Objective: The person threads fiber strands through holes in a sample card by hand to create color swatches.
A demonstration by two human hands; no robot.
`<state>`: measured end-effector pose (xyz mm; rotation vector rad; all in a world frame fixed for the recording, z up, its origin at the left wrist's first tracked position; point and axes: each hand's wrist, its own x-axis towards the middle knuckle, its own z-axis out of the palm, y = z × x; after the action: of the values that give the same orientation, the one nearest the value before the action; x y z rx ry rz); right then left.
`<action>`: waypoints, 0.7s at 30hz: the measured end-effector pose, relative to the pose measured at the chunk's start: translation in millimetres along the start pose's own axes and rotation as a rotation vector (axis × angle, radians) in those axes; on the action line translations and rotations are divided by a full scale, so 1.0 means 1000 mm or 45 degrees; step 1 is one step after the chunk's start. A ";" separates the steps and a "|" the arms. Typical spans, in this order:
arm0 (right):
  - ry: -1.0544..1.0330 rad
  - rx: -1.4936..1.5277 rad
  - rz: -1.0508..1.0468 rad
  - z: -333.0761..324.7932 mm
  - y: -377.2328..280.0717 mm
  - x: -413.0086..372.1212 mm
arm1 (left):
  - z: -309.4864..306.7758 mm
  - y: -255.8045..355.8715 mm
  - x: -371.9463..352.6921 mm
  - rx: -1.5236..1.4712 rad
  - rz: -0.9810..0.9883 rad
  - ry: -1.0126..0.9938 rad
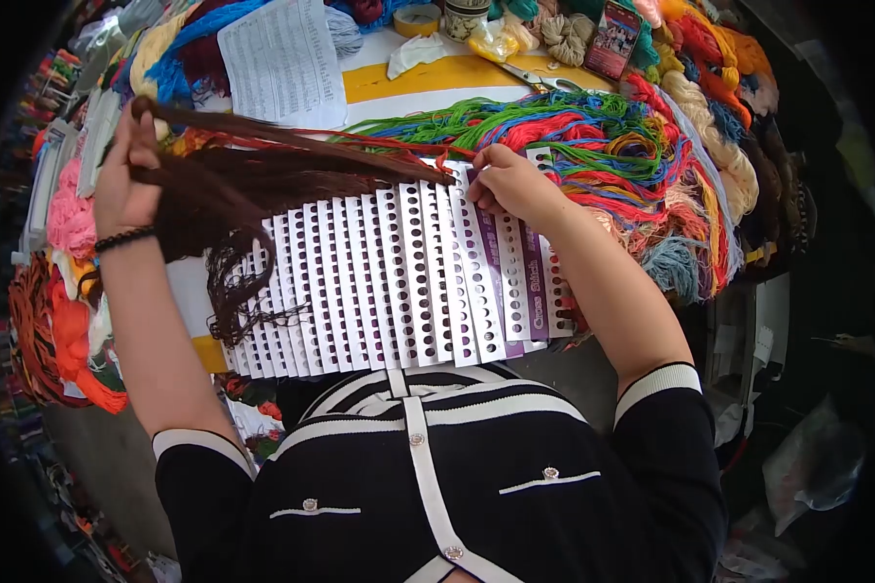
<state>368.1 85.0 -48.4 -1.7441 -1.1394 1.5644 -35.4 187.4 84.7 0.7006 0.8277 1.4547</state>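
Note:
My left hand [129,189], raised at the left, is closed around a long hank of dark brown embroidery thread [292,173]. The strands stretch right to the upper ends of the white punched thread cards [389,262], which overlap in a wide row. Loose thread ends dangle over the cards at the left. My right hand [515,189] is closed in a pinch at the top of the right-hand cards, beside a purple printed card [535,287]. Its fingertips hide what is between them.
Multicoloured thread [574,146] lies behind the cards. Farther back are scissors [540,80], a phone [612,41], a printed sheet [282,63], a tape roll [417,19] and crumpled tissue [415,56]. Orange skeins [73,335] hang at the left.

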 end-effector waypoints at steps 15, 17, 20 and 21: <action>-0.185 0.163 -0.947 0.121 -0.055 -0.094 | 0.036 -0.087 -0.162 0.369 -0.596 -0.662; -0.344 0.438 -0.731 0.131 -0.058 -0.099 | 0.038 -0.090 -0.168 0.361 -0.623 -0.654; -0.463 0.668 -0.429 0.140 -0.056 -0.099 | 0.034 -0.095 -0.173 0.398 -0.623 -0.676; -0.465 0.676 -0.402 0.141 -0.055 -0.099 | 0.032 -0.099 -0.175 0.409 -0.601 -0.697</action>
<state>220.7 7.7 22.0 -0.9157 -0.9766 1.8122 56.6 14.3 30.8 1.0068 0.7312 0.6616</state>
